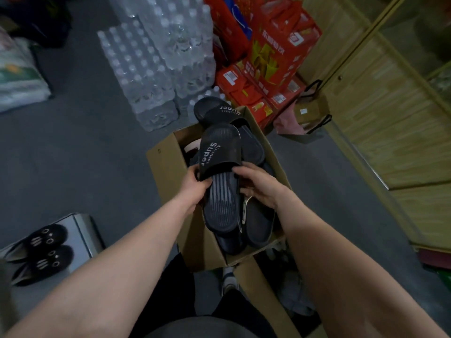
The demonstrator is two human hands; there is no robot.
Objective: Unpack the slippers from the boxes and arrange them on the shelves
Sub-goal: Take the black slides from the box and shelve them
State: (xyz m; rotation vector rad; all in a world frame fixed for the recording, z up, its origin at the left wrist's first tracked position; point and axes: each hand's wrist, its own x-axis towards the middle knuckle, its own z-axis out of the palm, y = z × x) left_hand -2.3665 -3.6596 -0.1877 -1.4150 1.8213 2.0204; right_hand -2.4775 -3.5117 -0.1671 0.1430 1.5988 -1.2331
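Observation:
An open cardboard box [166, 167] on the floor holds several black slippers. Over the box I hold a black slide slipper [219, 176] with "Super" on its strap. My left hand [195, 186] grips its left edge by the strap. My right hand [258, 186] holds its right edge with curled fingers. A second "Super" slipper [219, 112] lies at the box's far end. More dark slippers [258, 223] are piled underneath. A pair of black furry slippers [41, 252] with white paw marks sits on a metal shelf [85, 230] at lower left.
Shrink-wrapped packs of water bottles [156, 62] stand beyond the box. Red gift cartons [271, 62] are stacked to their right, with a brown paper bag [311, 109] beside them. A wooden cabinet [390, 118] runs along the right. A white sack [17, 74] lies at left.

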